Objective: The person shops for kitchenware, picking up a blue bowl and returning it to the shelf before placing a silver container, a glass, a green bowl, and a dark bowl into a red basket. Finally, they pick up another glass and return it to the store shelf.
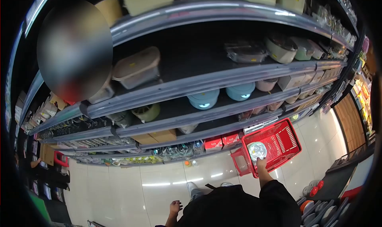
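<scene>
A round, pale, shiny item wrapped in clear plastic (257, 150) is inside a red shopping basket (293, 133), towards its handle side. My right hand (261, 163) reaches over the basket's near rim, with its fingers closed on the edge of this item. My left hand (175, 207) hangs low over the floor to the left of my body, fingers loosely curled and apart, holding nothing. The basket stands on the floor close against the lowest shelf.
Long shelves (207, 80) carry two blue lidded containers (203, 98), a clear box with a lid (137, 68) and red boxes (213, 143). A person's arm (36, 162) shows at the far left. Stacked dishes (328, 213) are at lower right. A blurred patch covers the upper left.
</scene>
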`<state>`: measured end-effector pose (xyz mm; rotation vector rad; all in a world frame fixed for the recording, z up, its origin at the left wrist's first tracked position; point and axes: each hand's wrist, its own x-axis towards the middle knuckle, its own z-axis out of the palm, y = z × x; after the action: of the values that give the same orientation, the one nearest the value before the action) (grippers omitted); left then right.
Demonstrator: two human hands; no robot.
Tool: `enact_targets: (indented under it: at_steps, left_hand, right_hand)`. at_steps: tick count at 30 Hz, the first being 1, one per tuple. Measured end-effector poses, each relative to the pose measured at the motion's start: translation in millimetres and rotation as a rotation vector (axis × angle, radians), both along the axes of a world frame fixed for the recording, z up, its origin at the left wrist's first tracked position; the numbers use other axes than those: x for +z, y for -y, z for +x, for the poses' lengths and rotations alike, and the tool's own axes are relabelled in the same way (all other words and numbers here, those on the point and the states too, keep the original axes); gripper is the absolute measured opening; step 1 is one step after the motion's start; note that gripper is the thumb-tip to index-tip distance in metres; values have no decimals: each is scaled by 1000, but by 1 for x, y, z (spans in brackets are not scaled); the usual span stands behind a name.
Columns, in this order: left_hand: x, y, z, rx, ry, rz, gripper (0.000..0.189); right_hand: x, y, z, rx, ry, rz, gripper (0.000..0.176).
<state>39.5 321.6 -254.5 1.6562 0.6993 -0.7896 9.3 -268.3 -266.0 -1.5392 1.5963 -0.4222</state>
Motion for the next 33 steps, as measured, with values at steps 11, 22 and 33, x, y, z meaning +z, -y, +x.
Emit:
enact_targets:
  at_steps: [11, 22, 33]
  left_hand:
    - [-29, -66, 84, 30, -36, -89, 34]
    - [-57, -91, 28, 101, -32, -111, 38]
    - [-73, -100, 45, -204, 148, 31, 40]
  right_hand:
    - [383, -173, 205, 810, 688, -996, 32]
    - [554, -267, 373, 1179, 539, -1119, 61]
    - [526, -246, 382, 1134, 608, -1268, 31]
